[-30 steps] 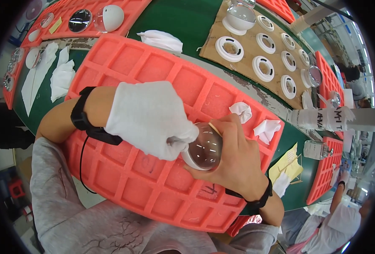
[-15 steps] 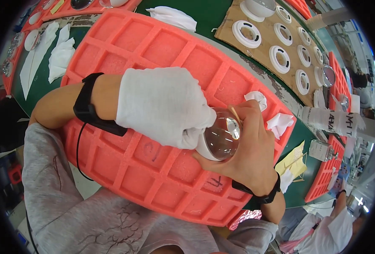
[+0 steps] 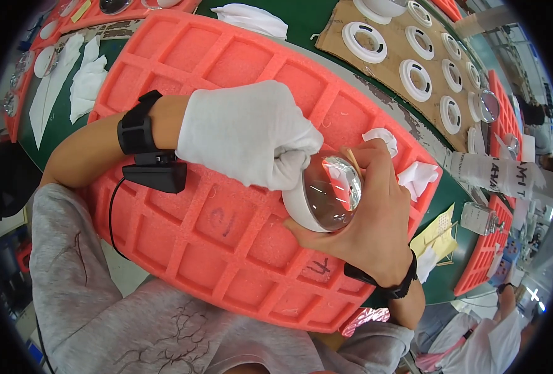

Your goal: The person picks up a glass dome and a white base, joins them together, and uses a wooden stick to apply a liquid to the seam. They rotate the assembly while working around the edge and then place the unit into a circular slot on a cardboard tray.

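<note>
One clear-domed white housing [image 3: 327,198]: likely slick, scratch-prone; best gripped by white base [image 3: 296,202]. Right hand [image 3: 379,215]: fingers clamped around it. Gloved left hand [image 3: 246,134]: fingers curled together alongside.

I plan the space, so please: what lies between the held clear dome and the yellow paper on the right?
In the head view, the right hand holding the dome, then part of the red tray, then a strip of green table.

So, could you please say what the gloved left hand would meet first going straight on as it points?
The gloved left hand would first meet the white-edged dome in the right hand; they may touch, but depth is unclear.
</note>
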The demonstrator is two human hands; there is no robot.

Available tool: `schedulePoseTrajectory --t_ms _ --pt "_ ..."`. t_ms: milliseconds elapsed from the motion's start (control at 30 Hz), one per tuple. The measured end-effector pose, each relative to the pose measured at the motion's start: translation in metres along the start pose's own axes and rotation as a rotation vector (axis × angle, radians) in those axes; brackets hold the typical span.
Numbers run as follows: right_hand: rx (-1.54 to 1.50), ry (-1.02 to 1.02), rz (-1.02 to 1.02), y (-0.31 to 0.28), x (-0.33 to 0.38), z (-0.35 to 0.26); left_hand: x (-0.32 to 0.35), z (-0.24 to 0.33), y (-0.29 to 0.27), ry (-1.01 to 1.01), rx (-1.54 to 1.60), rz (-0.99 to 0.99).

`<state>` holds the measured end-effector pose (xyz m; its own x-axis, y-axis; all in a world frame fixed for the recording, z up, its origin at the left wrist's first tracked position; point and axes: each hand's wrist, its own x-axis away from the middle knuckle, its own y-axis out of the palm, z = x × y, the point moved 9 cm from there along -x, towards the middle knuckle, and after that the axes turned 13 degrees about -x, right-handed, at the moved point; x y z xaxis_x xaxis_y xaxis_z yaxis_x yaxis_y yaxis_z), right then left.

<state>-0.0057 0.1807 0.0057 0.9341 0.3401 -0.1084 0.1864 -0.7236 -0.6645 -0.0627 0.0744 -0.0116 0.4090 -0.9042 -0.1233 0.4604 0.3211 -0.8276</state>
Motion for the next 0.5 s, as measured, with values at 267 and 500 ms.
schedulePoseTrajectory --t_ms 267,500 --pt "-0.007 -0.021 -0.036 -0.004 -0.002 -0.002 -0.003 -0.007 0.000 -0.085 0.234 -0.160" --pt "-0.059 0.016 -0.100 0.002 -0.001 0.004 0.007 0.007 -0.009 0.081 0.277 -0.123"
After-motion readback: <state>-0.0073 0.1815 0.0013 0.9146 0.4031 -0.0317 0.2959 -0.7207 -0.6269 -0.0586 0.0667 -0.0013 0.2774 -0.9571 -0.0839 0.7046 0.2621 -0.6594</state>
